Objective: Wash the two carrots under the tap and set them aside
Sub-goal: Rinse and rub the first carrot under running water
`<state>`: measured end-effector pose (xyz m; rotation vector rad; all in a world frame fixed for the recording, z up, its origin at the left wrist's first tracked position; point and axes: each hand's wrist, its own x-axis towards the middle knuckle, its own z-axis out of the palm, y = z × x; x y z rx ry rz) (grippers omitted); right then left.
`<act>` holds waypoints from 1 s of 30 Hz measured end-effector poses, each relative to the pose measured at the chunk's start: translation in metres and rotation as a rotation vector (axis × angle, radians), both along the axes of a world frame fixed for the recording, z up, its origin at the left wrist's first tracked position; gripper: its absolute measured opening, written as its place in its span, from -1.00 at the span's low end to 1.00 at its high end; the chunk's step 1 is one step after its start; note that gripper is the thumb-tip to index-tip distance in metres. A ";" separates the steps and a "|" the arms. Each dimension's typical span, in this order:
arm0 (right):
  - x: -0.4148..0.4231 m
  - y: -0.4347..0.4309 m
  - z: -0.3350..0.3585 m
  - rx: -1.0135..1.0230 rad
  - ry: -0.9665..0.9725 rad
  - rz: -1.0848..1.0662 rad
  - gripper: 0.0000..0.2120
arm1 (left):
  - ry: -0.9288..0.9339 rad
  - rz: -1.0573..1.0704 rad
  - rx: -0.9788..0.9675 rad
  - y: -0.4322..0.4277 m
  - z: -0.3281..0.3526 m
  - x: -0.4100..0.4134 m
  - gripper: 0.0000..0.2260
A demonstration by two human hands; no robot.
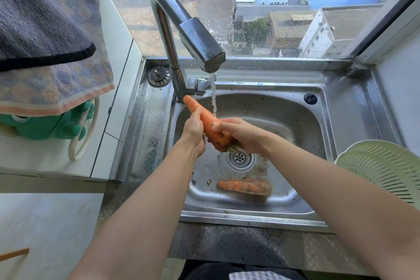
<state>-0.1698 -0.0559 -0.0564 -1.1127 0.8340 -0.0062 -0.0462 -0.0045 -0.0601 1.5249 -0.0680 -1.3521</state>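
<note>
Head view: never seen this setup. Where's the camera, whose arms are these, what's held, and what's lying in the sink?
There is no machine here. One wide-angle camera worn on a person's head looks down at their bare arms. The left hand and right hand both grip one carrot under water running from the tap, over a steel sink. A second carrot, flecked with dirt, lies on the sink floor near the drain. A pale green colander sits at the right edge.
</note>
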 end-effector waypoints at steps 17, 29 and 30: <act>0.004 0.006 0.003 -0.024 0.047 -0.050 -0.58 | 0.037 0.047 0.001 0.002 0.002 -0.005 -0.54; 0.004 0.002 0.005 -0.036 0.068 -0.053 -0.51 | 0.024 0.039 0.031 -0.004 0.001 -0.005 -0.63; 0.001 0.000 0.004 -0.007 0.050 -0.027 -0.51 | 0.041 0.051 0.021 -0.004 -0.001 -0.003 -0.60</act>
